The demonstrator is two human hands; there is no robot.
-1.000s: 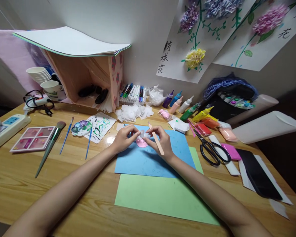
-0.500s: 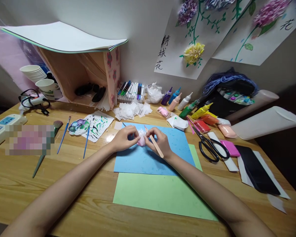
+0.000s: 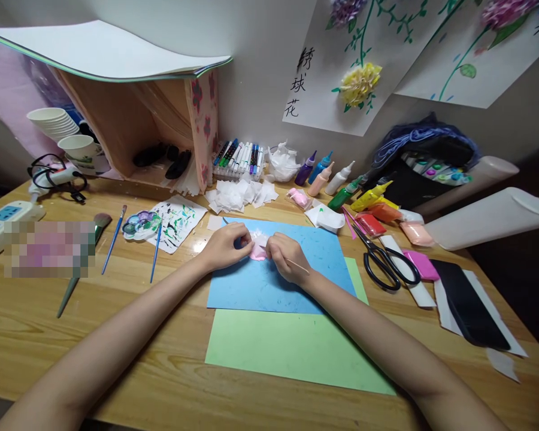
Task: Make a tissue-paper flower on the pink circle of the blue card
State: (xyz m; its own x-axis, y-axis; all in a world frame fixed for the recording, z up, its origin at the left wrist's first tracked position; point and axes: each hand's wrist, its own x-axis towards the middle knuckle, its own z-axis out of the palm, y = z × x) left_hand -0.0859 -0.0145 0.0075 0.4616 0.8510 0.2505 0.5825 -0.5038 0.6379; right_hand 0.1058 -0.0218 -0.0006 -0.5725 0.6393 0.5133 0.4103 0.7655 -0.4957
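A small lump of pink clay topped with white tissue paper [image 3: 257, 251] sits on the blue sheet [image 3: 247, 293]. My left hand [image 3: 228, 246] is at its left side, fingers curled and the thumb and fingertips pinching its edge. My right hand [image 3: 288, 257] is closed around a thin wooden craft stick [image 3: 299, 266], seen nearly edge-on with one end sticking out toward the wrist. The fingertips of this hand are close to the lump's right side; whether they touch it is hidden. A green sheet [image 3: 291, 353] lies under the blue one.
Torn white tissue pieces [image 3: 240, 194] lie behind the hands, near markers [image 3: 240, 158] and paint bottles [image 3: 326, 173]. Black-handled scissors [image 3: 388, 269] and a phone [image 3: 467, 305] are on the right. Brushes [image 3: 112, 239] and a paint palette [image 3: 139, 224] lie left. A cardboard box [image 3: 202, 131] stands behind.
My right hand has turned over, so the craft stick now shows its narrow edge rather than its flat face. My left hand stays by the lump. The view has shifted slightly.
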